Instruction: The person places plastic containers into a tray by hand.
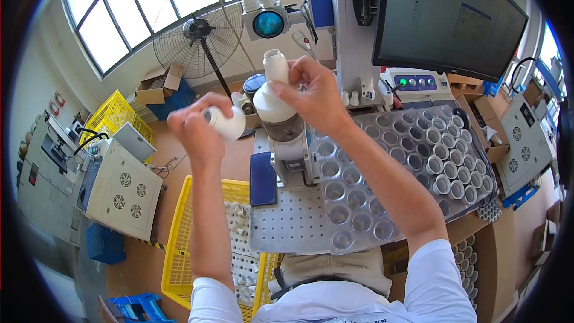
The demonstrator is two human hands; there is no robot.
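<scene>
A white bottle-shaped part (pixel 226 123) with an open neck is gripped in my left hand (pixel 200 122), tilted and slightly blurred, left of the fixture. My right hand (pixel 312 91) has its thumb and fingers around a second white part (pixel 274 100), which stands upright with its neck up on a dark round fixture (pixel 284 128). The two parts are apart. Above them hangs a lens head (pixel 268 24) with white cups on top. To the right, a clear plastic tray (pixel 361 222) has round pockets, and many white cup-like parts (pixel 456 157) stand on its far right.
A yellow basket (pixel 177 251) with small white parts stands below my left forearm. A monitor (pixel 448 18) hangs at the upper right, above a control box (pixel 418 82). A fan (pixel 199 29) and a grey cabinet (pixel 122 185) are on the left. A perforated metal plate (pixel 287 221) lies in front.
</scene>
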